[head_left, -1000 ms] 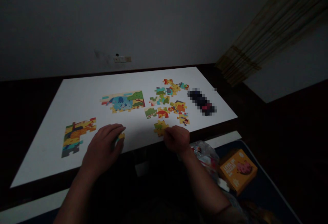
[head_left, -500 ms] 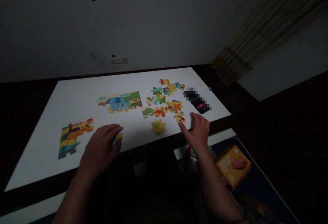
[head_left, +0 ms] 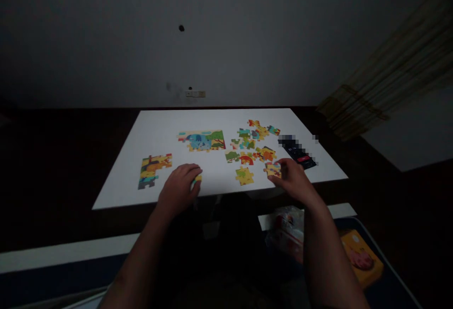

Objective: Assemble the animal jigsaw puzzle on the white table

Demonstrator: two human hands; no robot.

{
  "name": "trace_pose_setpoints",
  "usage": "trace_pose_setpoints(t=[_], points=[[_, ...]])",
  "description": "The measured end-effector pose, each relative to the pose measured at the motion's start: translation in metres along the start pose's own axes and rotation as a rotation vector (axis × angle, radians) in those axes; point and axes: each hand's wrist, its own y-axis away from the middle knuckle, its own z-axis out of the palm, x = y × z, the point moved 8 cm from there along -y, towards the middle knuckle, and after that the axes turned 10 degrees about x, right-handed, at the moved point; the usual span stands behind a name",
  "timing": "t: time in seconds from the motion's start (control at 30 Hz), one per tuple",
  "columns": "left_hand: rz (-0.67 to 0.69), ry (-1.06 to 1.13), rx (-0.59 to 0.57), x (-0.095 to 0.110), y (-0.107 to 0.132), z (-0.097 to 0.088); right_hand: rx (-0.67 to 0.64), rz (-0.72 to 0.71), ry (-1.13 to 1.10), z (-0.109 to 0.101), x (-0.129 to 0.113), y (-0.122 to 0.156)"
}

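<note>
My left hand (head_left: pixel 180 187) rests at the table's front edge, its fingers closed around a small yellow and teal puzzle piece (head_left: pixel 197 178) that is mostly covered. Thumb and fingers of my right hand (head_left: pixel 294 179) pinch a yellow puzzle piece (head_left: pixel 272 170) at the right. Left of that piece lies a yellow-green puzzle piece (head_left: pixel 244 176). Several loose pieces, among them a green one (head_left: pixel 232 156), are scattered behind it. A joined elephant section (head_left: pixel 200 140) lies mid-table. Beyond my left hand is an L-shaped joined section (head_left: pixel 148 171).
The white table (head_left: pixel 122 177) stands near a wall. A dark phone (head_left: pixel 300 155), partly pixelated, lies by its right edge. Below on the right are a clear plastic bag (head_left: pixel 288 229) and an orange box (head_left: pixel 366 264) on a dark blue surface. A curtain (head_left: pixel 361 101) hangs at the right.
My right hand has come onto the yellow piece beside it and closed its fingers on it. My left hand stays around its piece. The camera view has levelled and shifted.
</note>
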Motion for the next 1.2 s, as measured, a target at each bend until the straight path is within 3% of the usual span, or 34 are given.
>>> trace_pose_setpoints(t=[0.1, 0.2, 0.33, 0.43, 0.6, 0.77, 0.97, 1.2], points=[[-0.005, 0.022, 0.013, -0.001, 0.002, 0.000, 0.084, 0.147, -0.199, -0.003, -0.013, 0.005], [-0.017, 0.032, 0.004, 0.000, 0.004, -0.002, 0.128, 0.157, -0.418, 0.008, -0.055, 0.002], [-0.145, 0.005, 0.035, -0.004, 0.004, -0.014, -0.019, -0.043, -0.623, 0.062, -0.150, -0.021], [-0.246, -0.059, 0.089, -0.010, 0.005, -0.028, -0.124, -0.163, -0.579, 0.112, -0.217, -0.047], [-0.273, -0.140, 0.121, -0.023, 0.004, -0.047, -0.236, -0.257, -0.246, 0.174, -0.276, -0.077], [-0.278, -0.233, 0.040, -0.043, -0.014, -0.036, -0.230, -0.373, -0.047, 0.194, -0.289, -0.080], [-0.282, -0.252, -0.032, -0.051, -0.036, 0.001, -0.157, -0.484, 0.135, 0.181, -0.275, -0.069], [-0.315, -0.294, -0.037, -0.057, -0.037, -0.005, -0.214, -0.524, 0.157, 0.174, -0.260, -0.049]])
